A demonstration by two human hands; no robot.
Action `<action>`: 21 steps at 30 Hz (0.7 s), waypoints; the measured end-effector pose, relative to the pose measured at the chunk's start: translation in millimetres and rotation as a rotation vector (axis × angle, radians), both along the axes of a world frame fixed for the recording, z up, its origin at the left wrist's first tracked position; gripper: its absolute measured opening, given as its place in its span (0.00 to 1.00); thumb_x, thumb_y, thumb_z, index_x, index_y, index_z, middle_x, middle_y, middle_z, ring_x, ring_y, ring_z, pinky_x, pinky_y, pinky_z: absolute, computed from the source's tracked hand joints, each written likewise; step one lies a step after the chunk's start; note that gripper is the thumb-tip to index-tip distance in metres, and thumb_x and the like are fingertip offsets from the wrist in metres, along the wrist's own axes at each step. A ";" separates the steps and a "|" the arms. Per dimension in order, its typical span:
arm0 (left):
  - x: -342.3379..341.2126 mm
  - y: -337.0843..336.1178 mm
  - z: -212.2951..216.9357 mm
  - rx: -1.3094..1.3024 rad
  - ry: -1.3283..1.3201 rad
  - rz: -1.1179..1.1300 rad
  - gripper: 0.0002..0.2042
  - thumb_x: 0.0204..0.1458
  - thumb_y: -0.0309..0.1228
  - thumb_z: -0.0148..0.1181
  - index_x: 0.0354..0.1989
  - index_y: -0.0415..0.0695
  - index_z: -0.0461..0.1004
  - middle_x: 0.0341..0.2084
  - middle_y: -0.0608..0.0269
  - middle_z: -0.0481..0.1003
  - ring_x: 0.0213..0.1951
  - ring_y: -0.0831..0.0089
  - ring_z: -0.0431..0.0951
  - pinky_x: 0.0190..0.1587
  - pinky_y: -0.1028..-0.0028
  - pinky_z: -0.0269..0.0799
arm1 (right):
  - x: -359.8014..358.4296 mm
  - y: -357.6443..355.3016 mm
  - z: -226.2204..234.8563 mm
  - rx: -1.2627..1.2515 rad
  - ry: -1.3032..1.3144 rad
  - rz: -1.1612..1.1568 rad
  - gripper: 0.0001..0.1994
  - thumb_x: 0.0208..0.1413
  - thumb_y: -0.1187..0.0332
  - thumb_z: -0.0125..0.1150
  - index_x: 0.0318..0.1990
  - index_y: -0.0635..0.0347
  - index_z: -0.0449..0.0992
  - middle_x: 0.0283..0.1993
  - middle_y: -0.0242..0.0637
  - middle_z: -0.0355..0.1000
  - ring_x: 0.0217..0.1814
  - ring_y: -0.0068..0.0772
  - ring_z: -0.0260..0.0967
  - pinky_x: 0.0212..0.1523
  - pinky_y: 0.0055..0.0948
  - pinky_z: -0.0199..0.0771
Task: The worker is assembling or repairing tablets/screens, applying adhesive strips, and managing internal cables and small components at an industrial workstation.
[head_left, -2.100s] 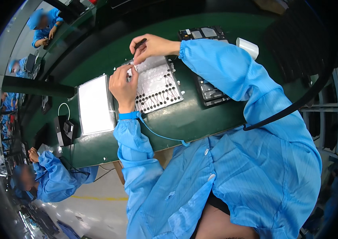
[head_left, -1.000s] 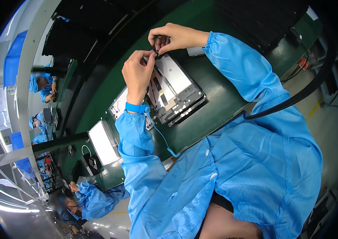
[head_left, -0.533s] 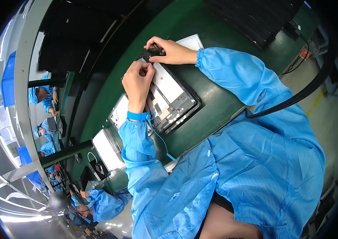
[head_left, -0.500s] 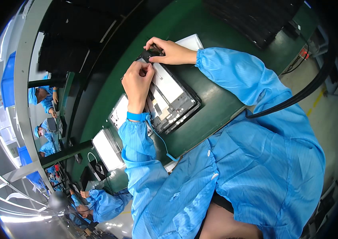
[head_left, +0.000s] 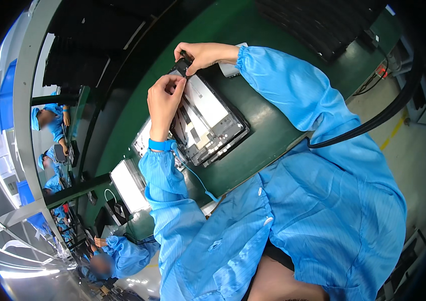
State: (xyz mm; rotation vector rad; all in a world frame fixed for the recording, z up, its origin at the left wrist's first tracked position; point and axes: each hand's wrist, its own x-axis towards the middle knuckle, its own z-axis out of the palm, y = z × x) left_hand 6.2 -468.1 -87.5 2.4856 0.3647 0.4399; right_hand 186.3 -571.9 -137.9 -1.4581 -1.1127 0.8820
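An opened tablet (head_left: pixel 207 103), black-framed with pale panels and a dark strip inside, lies slantwise on the green table (head_left: pixel 245 150). My right hand (head_left: pixel 205 54) grips its far end, the thumb on the inner side and the fingers curled over the outer edge. Close beside that thumb, my left hand (head_left: pixel 164 103) has its thumb and forefinger pinched together over the tablet's far part. What the pinch holds, if anything, is too small to make out. A blue strap (head_left: pixel 162 145) with a coiled cord circles my left wrist.
A white slab (head_left: pixel 231 69) lies beyond my right wrist. Pale flat panels (head_left: pixel 128 185) stand left of my left sleeve. Stacked black trays (head_left: pixel 318 25) sit at the far right. A thick black cable (head_left: pixel 373 128) crosses my right arm. Co-workers in blue (head_left: pixel 127 256) are at the left.
My right hand has shifted left and its fingers wrap further over the tablet's far end. My left hand stays pinched near it. The whole view has slid slightly.
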 end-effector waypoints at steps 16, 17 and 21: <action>-23.4 0.2 0.4 0.156 -0.256 -0.060 0.11 0.57 0.30 0.60 0.45 0.38 0.76 0.49 0.52 0.76 0.50 0.56 0.77 0.51 0.64 0.72 | -39.3 -57.6 13.7 0.269 -0.733 -0.345 0.14 0.62 0.64 0.61 0.47 0.59 0.66 0.37 0.43 0.75 0.40 0.50 0.75 0.39 0.43 0.72; -41.6 -7.1 6.2 0.058 -0.242 -0.030 0.16 0.59 0.30 0.59 0.54 0.39 0.72 0.57 0.49 0.71 0.59 0.51 0.70 0.61 0.62 0.65 | -49.3 -69.4 14.8 0.384 -0.796 -0.420 0.12 0.63 0.61 0.60 0.43 0.59 0.67 0.31 0.45 0.75 0.37 0.55 0.74 0.36 0.47 0.71; -95.6 -21.8 -43.6 -0.165 -0.267 0.171 0.34 0.63 0.34 0.56 0.73 0.35 0.48 0.73 0.41 0.48 0.74 0.52 0.48 0.74 0.64 0.43 | -82.3 -99.5 12.0 0.260 -0.705 -0.344 0.12 0.60 0.64 0.62 0.41 0.60 0.67 0.25 0.46 0.73 0.29 0.57 0.72 0.31 0.48 0.68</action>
